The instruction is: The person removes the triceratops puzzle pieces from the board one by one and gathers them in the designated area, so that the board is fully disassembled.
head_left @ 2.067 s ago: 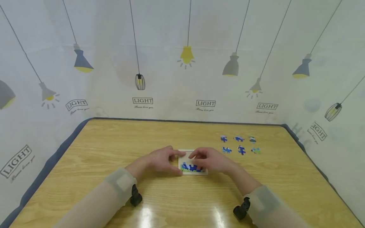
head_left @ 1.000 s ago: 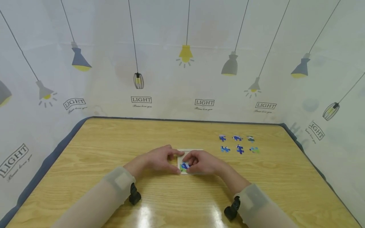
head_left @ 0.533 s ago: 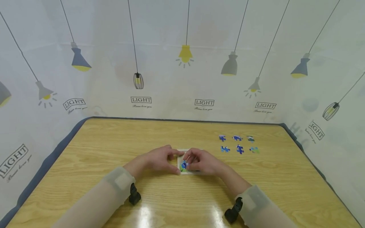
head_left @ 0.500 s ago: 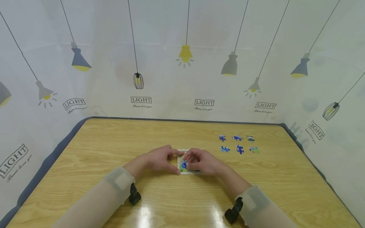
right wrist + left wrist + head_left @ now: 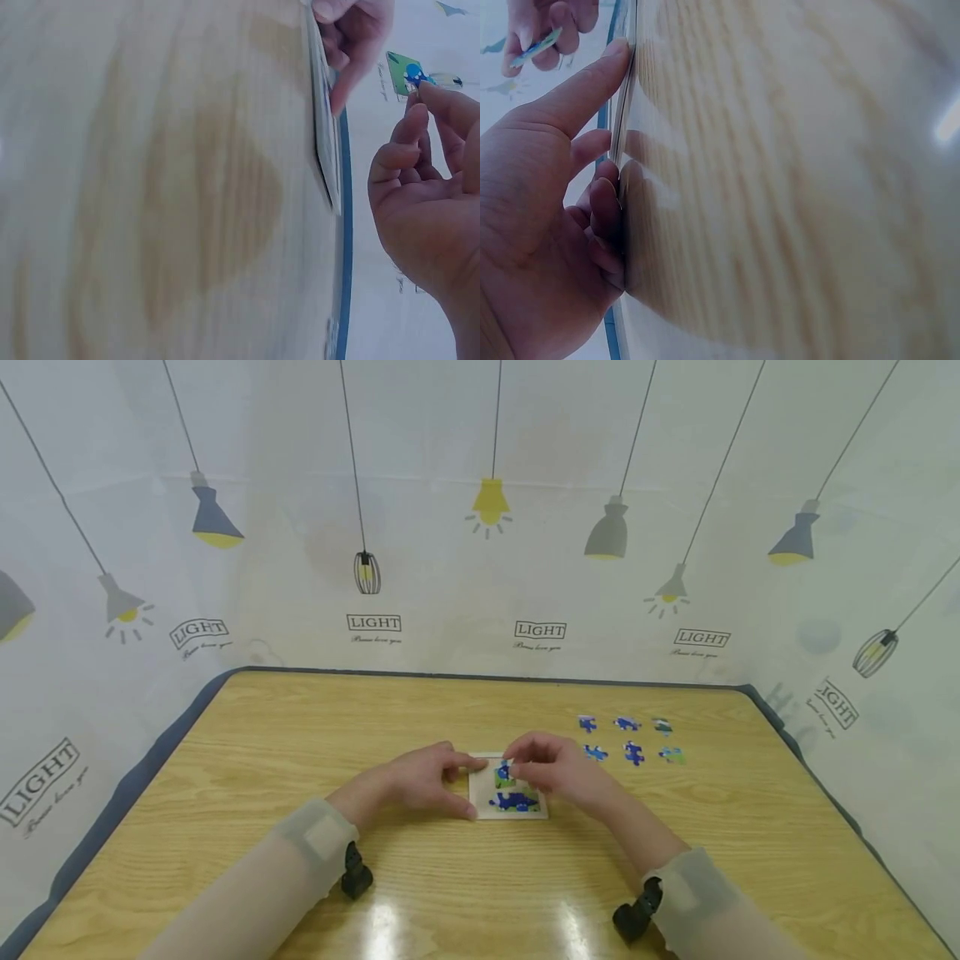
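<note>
In the head view a pale, shallow puzzle tray (image 5: 482, 787) lies on the table in front of me. My left hand (image 5: 427, 779) holds it along the left side, thumb at the near corner and index finger toward the far one. Raised over the tray, a green and blue jigsaw piece (image 5: 406, 73) is pinched between thumb and index finger of my right hand (image 5: 558, 768). Joined blue pieces (image 5: 515, 802) lie along the tray's near side, and bare board shows to their left.
Several loose jigsaw pieces (image 5: 633, 752) lie in two rows on the wooden table (image 5: 300, 718), to the far right of the tray. A white cloth (image 5: 435, 527) printed with lamps hangs behind and around the table.
My right hand has lifted the green and blue jigsaw piece from the tray's near left corner, moving it up and to the right. The left hand stays at the tray.
</note>
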`<state>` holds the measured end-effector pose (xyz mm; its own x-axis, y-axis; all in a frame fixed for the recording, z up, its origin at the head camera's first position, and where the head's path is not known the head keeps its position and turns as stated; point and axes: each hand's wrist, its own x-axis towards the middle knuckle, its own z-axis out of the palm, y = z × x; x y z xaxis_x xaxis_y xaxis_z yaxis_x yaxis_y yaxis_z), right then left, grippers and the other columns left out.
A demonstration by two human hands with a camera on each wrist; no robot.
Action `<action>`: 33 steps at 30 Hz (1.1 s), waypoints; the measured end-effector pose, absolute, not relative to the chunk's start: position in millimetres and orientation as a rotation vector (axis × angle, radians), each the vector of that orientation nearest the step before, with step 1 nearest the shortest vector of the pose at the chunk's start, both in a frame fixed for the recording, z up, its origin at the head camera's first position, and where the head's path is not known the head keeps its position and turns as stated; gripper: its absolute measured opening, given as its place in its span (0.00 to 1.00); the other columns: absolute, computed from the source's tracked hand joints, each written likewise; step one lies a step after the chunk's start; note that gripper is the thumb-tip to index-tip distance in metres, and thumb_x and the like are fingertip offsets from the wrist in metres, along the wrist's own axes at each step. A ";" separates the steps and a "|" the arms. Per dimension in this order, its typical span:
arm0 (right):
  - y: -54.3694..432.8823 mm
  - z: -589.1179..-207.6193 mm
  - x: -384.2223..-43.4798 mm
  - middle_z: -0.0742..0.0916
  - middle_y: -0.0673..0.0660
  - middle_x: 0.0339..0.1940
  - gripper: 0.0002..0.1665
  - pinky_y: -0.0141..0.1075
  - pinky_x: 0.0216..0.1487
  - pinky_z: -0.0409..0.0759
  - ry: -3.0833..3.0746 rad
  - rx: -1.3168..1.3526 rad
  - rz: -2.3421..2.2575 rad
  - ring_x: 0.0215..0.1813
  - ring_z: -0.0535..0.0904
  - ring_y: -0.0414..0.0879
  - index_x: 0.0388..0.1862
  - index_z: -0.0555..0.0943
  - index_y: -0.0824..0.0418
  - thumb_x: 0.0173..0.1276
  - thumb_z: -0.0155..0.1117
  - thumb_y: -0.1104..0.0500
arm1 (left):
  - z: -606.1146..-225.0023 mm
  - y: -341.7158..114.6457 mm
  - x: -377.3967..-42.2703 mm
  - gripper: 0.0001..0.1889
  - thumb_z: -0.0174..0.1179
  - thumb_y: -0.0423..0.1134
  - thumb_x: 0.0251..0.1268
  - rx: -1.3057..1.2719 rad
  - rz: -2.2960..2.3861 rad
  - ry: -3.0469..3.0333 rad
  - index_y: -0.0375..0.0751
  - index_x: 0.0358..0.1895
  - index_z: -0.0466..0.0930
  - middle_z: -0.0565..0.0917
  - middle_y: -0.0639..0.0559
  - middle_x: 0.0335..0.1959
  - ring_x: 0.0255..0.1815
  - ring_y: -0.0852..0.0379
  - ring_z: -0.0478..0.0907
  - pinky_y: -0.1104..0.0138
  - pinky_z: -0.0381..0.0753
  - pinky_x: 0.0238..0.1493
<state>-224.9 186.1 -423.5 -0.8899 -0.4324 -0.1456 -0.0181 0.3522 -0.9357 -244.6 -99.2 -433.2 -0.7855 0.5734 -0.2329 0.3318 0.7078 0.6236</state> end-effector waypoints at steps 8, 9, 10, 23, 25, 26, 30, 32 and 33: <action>241.1 -420.7 -224.2 0.86 0.57 0.41 0.15 0.38 0.42 0.84 2.359 -0.298 -1.515 0.41 0.81 0.50 0.62 0.85 0.60 0.82 0.69 0.55 | -432.3 -97.8 -244.5 0.42 0.82 0.60 0.60 0.710 0.795 2.512 0.62 0.79 0.78 0.77 0.52 0.47 0.49 0.53 0.72 0.59 0.71 0.52; 248.2 -421.4 -223.8 0.86 0.57 0.41 0.15 0.38 0.41 0.83 2.388 -0.278 -1.484 0.40 0.81 0.51 0.61 0.86 0.60 0.82 0.69 0.55 | -432.2 -97.8 -244.4 0.42 0.82 0.60 0.59 0.711 0.795 2.513 0.62 0.79 0.78 0.77 0.52 0.47 0.49 0.53 0.72 0.59 0.71 0.52; 254.9 -422.2 -223.4 0.86 0.57 0.41 0.15 0.38 0.40 0.82 2.424 -0.261 -1.442 0.40 0.80 0.50 0.61 0.86 0.59 0.82 0.69 0.55 | -431.9 -97.8 -244.2 0.42 0.82 0.60 0.59 0.709 0.796 2.514 0.62 0.78 0.79 0.77 0.53 0.47 0.49 0.53 0.72 0.59 0.71 0.52; 303.0 -428.3 -212.4 0.85 0.55 0.37 0.15 0.38 0.34 0.78 2.581 -0.174 -1.160 0.36 0.78 0.48 0.59 0.84 0.66 0.85 0.64 0.57 | -435.1 -97.9 -244.9 0.43 0.83 0.60 0.58 0.695 0.805 2.514 0.63 0.78 0.79 0.77 0.52 0.47 0.50 0.53 0.72 0.59 0.72 0.53; 303.5 -429.5 -212.2 0.84 0.54 0.35 0.15 0.37 0.34 0.77 2.576 -0.162 -1.161 0.36 0.77 0.48 0.59 0.84 0.66 0.85 0.64 0.56 | -435.0 -98.0 -244.9 0.43 0.83 0.60 0.58 0.690 0.805 2.515 0.63 0.78 0.78 0.77 0.52 0.47 0.50 0.53 0.72 0.59 0.72 0.53; 303.8 -430.1 -212.3 0.84 0.55 0.35 0.16 0.38 0.34 0.77 2.570 -0.161 -1.165 0.36 0.77 0.48 0.59 0.84 0.66 0.85 0.64 0.55 | -435.0 -98.0 -244.9 0.43 0.83 0.60 0.58 0.688 0.804 2.516 0.63 0.78 0.78 0.77 0.52 0.47 0.50 0.53 0.72 0.59 0.71 0.53; 305.2 -430.8 -213.0 0.85 0.55 0.40 0.19 0.38 0.37 0.79 2.556 -0.170 -1.158 0.38 0.78 0.48 0.60 0.84 0.64 0.82 0.68 0.52 | -435.2 -97.8 -244.9 0.43 0.83 0.60 0.58 0.689 0.801 2.520 0.63 0.78 0.79 0.77 0.52 0.47 0.50 0.53 0.72 0.59 0.71 0.53; 306.8 -431.7 -214.1 0.85 0.56 0.44 0.20 0.38 0.40 0.80 2.552 -0.188 -1.143 0.42 0.78 0.49 0.61 0.84 0.63 0.79 0.72 0.52 | -435.0 -97.6 -244.9 0.43 0.83 0.60 0.58 0.693 0.801 2.520 0.63 0.78 0.79 0.77 0.53 0.47 0.50 0.53 0.72 0.59 0.71 0.53; 307.5 -432.2 -214.5 0.85 0.56 0.46 0.21 0.37 0.41 0.80 2.557 -0.199 -1.133 0.44 0.77 0.49 0.61 0.84 0.63 0.78 0.73 0.52 | -435.0 -97.5 -244.9 0.43 0.83 0.60 0.58 0.696 0.803 2.520 0.63 0.78 0.79 0.76 0.52 0.47 0.49 0.53 0.72 0.59 0.71 0.53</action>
<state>-214.5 307.5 -432.2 -0.9336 -0.2600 -0.2468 0.0082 0.6728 -0.7398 -244.9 -97.5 -435.0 -0.7941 0.5660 -0.2215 0.3336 0.7104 0.6197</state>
